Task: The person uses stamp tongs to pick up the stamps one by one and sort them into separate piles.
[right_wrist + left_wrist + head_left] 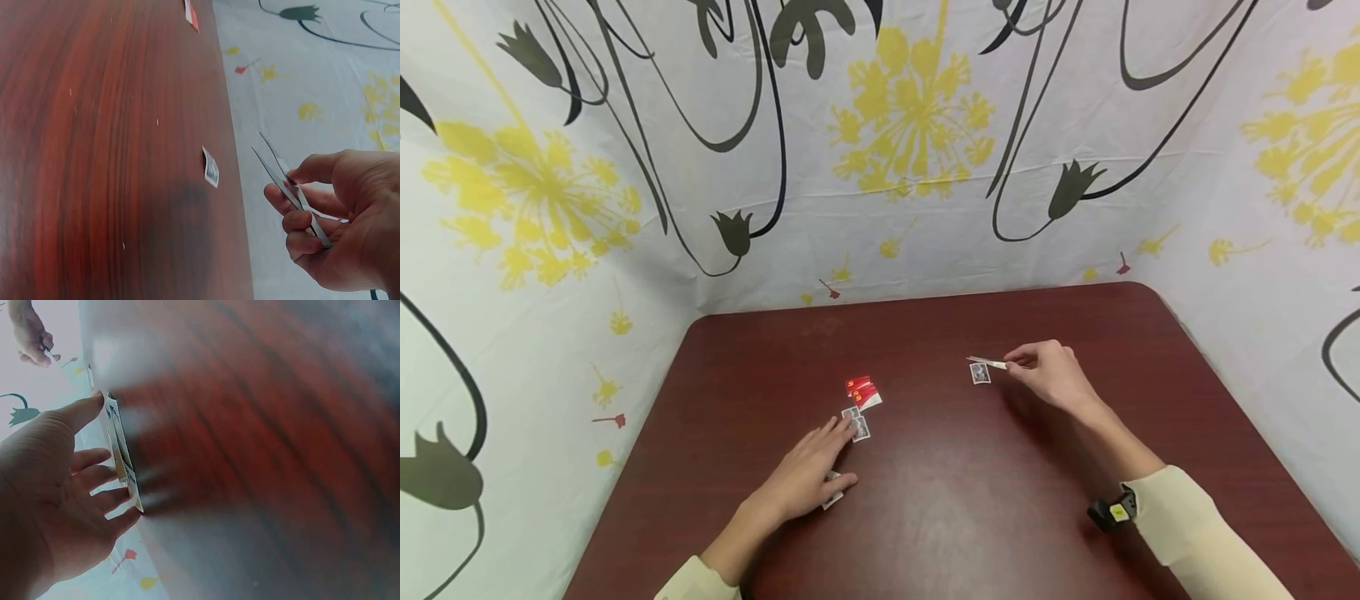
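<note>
My right hand [1052, 377] holds a pair of metal tweezers [291, 192] between thumb and fingers. Their tips stand apart with nothing between them in the right wrist view. Just by the tips, a small black-and-white postage stamp [981, 373] lies on the table. Fingertips of my left hand [808, 467] rest on grey stamps [861, 430], partly covering them. Another stamp [832, 501] shows partly beneath the left thumb. Seen edge-on in the left wrist view, the stamps [120, 440] lie along the fingertips, slightly bent. Red stamps [863, 392] overlap just beyond the left fingers.
Everything lies on a dark reddish-brown table [925, 517] with rounded far corners. A white cloth [880, 242] printed with yellow and grey flowers hangs behind it and at both sides. A black band [1112, 512] circles my right wrist.
</note>
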A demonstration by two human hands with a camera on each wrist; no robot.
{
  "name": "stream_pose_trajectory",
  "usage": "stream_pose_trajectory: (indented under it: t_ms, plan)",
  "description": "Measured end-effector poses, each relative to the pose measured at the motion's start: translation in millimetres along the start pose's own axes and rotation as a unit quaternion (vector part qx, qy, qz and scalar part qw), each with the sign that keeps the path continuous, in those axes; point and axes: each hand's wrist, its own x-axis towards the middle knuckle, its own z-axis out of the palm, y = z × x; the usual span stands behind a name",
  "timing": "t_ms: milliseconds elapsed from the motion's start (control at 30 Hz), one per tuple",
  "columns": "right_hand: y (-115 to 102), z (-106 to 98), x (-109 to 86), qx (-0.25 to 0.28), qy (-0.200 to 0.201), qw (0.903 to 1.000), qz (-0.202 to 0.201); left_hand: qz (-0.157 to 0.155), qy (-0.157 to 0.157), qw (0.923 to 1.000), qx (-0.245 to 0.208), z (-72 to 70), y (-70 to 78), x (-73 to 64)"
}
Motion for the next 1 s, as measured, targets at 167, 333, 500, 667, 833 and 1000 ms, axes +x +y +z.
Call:
stream_pose_trajectory:
  t_ms: [167,333,500,667,833,1000]
  plan:
    - [-12.0,8.7,-0.5,0.015,-0.02,0.9997,-0.008,0.001,0.018,0.9998,-0.01,-1.7,-1.2,2.1]
    - [-23.1,19.1,-2.2,0.039,-0.04,0.9983,-0.017,-0.022,0.019,0.9968,-0.075,-4.0,-2.3,3.7]
    - [-31.3,29.4,-3.0,0.063,-0.054,0.996,-0.033,-0.048,0.032,0.9848,-0.164,-4.3,-7.3,3.6]
    - [-37.1,38.6,-2.4,0.059,-0.066,0.995,-0.044,-0.038,0.065,0.9737,-0.215,-5.0,-11.5,5.8]
    - [-41.6,49.6,-1.9,0.06,-0.081,0.9933,-0.056,-0.028,0.077,0.9672,-0.241,-2.9,-12.4,7.7]
    - [-45.9,61.4,-3.1,0.069,-0.09,0.9914,-0.065,-0.02,0.089,0.9635,-0.251,5.6,-14.3,8.7]
